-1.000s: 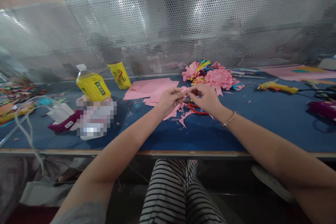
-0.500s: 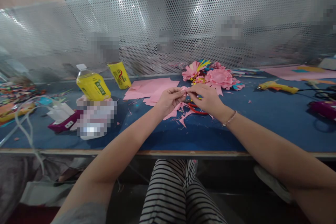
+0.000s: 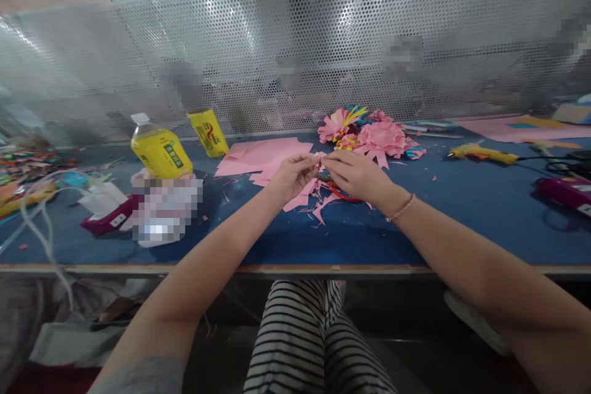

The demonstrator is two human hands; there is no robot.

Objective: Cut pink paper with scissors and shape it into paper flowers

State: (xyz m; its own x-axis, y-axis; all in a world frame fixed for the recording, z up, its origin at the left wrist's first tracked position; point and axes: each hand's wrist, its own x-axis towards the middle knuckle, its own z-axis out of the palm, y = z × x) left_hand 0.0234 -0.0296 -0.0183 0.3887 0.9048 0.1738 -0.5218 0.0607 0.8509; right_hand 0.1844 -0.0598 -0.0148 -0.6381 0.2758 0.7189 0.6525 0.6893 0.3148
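Observation:
Between my two hands is a small piece of pink paper (image 3: 319, 159), mostly covered by the fingers. My left hand (image 3: 295, 176) pinches it from the left with thumb and forefinger. From the right, my right hand (image 3: 353, 173) has its fingertips closed on the same piece. Red-handled scissors (image 3: 344, 194) lie on the table under my right hand, partly hidden by it. Pink paper scraps (image 3: 321, 209) are scattered just below the hands. Behind my left hand lie flat sheets of pink paper (image 3: 258, 157). Pink paper flowers (image 3: 381, 137) are heaped beyond my right hand.
A bottle of yellow liquid (image 3: 161, 151) and a yellow packet (image 3: 209, 133) stand at the left. Nearer are a purple tissue pack (image 3: 108, 218) and white cables (image 3: 46, 228). A yellow glue gun (image 3: 484, 152) lies right. A perforated metal screen (image 3: 323, 43) closes the back.
My right hand's fingers have turned and flattened over the pink paper piece. Both hands still hold it together. The whole view has shifted slightly.

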